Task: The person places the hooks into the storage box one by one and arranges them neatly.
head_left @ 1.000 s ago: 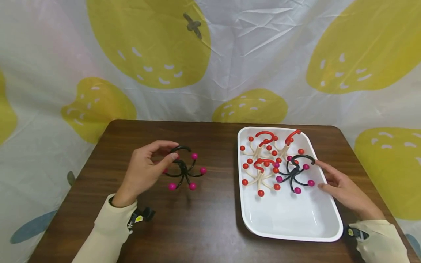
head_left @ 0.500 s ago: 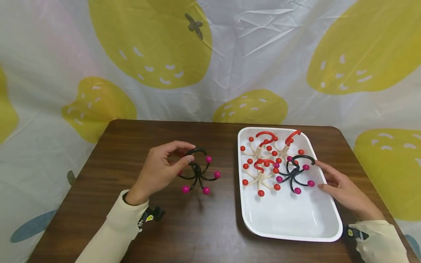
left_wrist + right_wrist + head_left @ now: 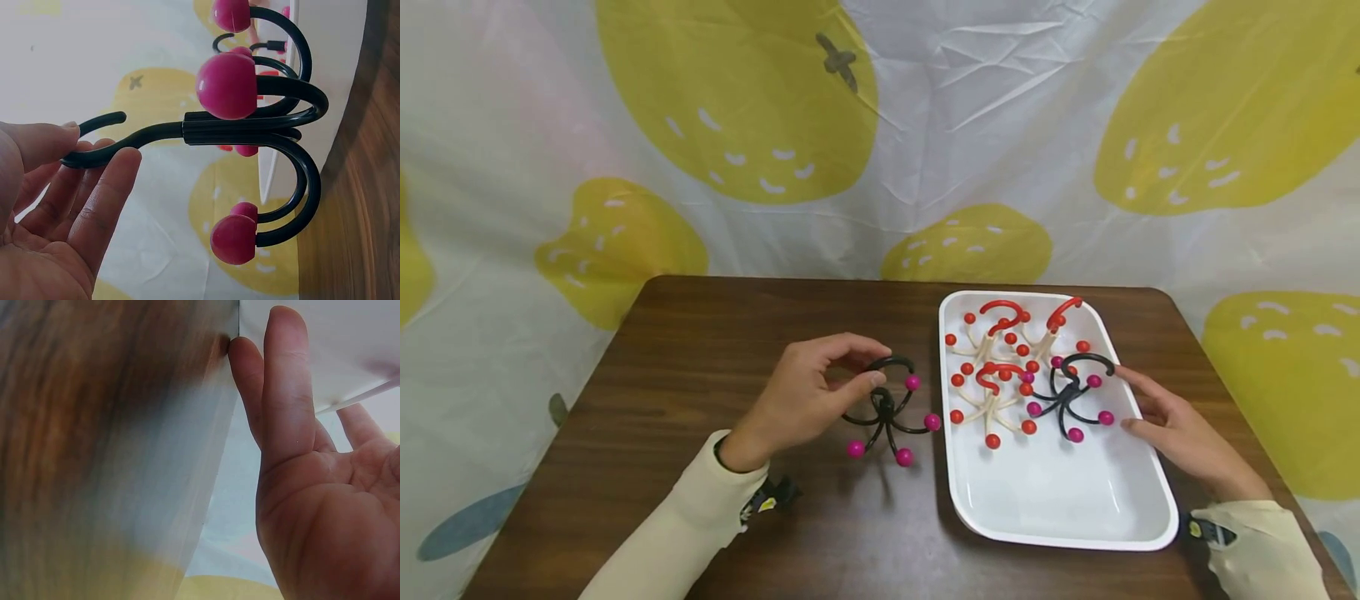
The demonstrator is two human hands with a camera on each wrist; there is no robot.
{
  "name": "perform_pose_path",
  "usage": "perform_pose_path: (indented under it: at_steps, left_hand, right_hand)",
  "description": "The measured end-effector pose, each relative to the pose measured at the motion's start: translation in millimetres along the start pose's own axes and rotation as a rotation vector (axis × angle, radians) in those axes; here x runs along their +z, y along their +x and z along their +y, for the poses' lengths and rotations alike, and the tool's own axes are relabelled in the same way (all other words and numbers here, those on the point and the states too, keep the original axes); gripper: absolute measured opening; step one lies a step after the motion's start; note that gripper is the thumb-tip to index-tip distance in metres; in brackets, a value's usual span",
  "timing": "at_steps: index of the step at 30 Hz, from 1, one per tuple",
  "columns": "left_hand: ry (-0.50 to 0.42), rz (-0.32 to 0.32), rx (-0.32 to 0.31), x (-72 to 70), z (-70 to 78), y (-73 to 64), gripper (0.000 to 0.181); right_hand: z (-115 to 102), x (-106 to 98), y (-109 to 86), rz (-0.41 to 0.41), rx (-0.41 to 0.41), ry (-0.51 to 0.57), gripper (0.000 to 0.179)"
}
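My left hand (image 3: 805, 400) pinches the top hook of a black multi-arm hook hanger (image 3: 886, 410) between thumb and fingers. Its curved arms end in magenta balls, and it hangs over the table just left of a white tray (image 3: 1060, 508). In the left wrist view the hanger (image 3: 244, 130) lies sideways, its hook at the fingertips. My right hand (image 3: 1187, 433) rests against the tray's right rim, fingers extended. The right wrist view shows the right hand's fingers (image 3: 287, 394) along the tray's outer wall. Inside the tray, nearest that hand, stands a matching black hanger (image 3: 1067, 396).
Several cream hangers with red hooks and red balls, such as the front one (image 3: 991, 408), fill the tray's back left and back. The brown wooden table (image 3: 737, 317) ends at a patterned curtain (image 3: 910, 125) behind it.
My left hand has carried the black hanger rightward and slightly nearer the front, from mid-table to beside the tray's left wall. The right hand and the tray stay in place.
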State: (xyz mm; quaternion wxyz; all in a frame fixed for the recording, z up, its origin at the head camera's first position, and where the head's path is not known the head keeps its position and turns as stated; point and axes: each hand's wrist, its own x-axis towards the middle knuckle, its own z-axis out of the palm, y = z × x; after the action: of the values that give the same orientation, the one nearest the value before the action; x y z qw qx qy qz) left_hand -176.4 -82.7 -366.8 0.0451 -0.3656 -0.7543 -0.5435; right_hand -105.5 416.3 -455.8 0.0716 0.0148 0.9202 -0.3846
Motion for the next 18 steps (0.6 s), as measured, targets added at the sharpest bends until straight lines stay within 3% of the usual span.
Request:
perform_pose_path:
  at_steps: [18]
  left_hand:
    - [-0.100,-0.103,0.072,33.0,15.8,14.5,0.023]
  right_hand:
    - [0.4,1.4,-0.3,0.007,-0.016,0.022,0.074]
